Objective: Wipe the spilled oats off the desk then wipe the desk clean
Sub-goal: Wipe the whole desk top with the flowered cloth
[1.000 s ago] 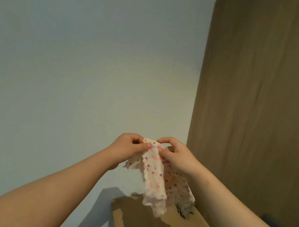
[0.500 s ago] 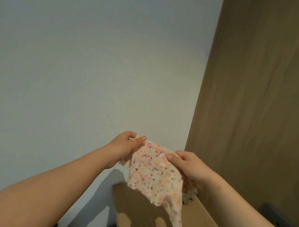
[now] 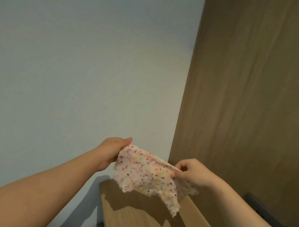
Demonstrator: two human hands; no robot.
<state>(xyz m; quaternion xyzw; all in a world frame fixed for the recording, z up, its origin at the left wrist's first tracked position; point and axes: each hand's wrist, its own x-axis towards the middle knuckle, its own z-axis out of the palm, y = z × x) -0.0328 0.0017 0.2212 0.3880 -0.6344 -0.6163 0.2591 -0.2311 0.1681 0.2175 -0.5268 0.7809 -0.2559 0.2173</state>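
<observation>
Cloth (image 3: 146, 170), white with small coloured speckles, hung stretched in the air between my two grips. My left grip (image 3: 112, 150) pinched its far upper corner, thumb on top and fingers tucked behind the fabric. My right grip (image 3: 192, 172) pinched the opposite edge, fingers curled round a gathered fold, a little lower and nearer to me than the left. The loose part of the cloth sagged below both grips, with one uneven tail dropping beneath my right grip. Under the grips lay the wooden worktop (image 3: 132, 221), which carried the cloth's shadow. A pale wall (image 3: 75, 67) stood beyond my left grip, and a tall brown wooden panel (image 3: 250, 87) rose just beyond my right grip. A dark fitting (image 3: 264, 210) sat on that panel to the right of my right forearm; I could not tell what it was.
</observation>
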